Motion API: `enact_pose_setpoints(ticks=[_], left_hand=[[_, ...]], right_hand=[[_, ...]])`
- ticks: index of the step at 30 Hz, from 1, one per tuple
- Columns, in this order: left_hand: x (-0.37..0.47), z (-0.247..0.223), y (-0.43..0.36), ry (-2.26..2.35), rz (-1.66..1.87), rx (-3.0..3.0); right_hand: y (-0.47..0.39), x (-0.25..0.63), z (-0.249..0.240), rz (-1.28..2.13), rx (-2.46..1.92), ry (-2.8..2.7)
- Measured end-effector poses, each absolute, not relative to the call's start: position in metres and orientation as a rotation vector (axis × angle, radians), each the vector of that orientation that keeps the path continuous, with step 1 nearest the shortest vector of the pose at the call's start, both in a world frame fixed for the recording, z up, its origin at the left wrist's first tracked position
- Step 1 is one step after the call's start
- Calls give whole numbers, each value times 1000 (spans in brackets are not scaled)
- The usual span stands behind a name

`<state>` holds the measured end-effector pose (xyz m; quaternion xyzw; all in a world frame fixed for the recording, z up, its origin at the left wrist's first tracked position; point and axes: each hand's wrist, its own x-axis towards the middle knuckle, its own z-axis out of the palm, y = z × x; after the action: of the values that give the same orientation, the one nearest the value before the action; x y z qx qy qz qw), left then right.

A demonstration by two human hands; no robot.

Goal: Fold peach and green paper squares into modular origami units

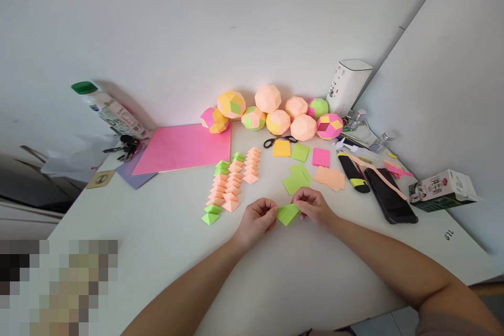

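A small green paper [287,214], partly folded, is held between my two hands above the white table. My left hand [258,220] pinches its left corner between thumb and fingers. On the opposite side, my right hand [314,207] grips the upper right edge with its fingers closed. Just behind lie loose green sheets [296,179] and a fan of peach sheets [329,178]. Rows of folded peach pieces [233,181] stand to the left, with folded green pieces [210,218] at the near end.
Faceted paper balls [268,98] line the wall. Scissors [269,143] lie behind yellow, green and pink paper stacks. A pink board [185,148] and a bottle [114,113] are at left; a cutter [353,172], a phone [389,197] and a carton [443,190] are at right.
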<state>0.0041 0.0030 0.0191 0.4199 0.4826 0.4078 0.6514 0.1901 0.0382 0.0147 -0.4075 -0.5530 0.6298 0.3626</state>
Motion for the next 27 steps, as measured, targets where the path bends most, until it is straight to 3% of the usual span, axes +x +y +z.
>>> enact_pose_setpoints(ticks=[27], left_hand=[[9, 11, 0, 1085, 1157, 944]], right_hand=[[37, 189, 3, 1497, -1001, -1547]])
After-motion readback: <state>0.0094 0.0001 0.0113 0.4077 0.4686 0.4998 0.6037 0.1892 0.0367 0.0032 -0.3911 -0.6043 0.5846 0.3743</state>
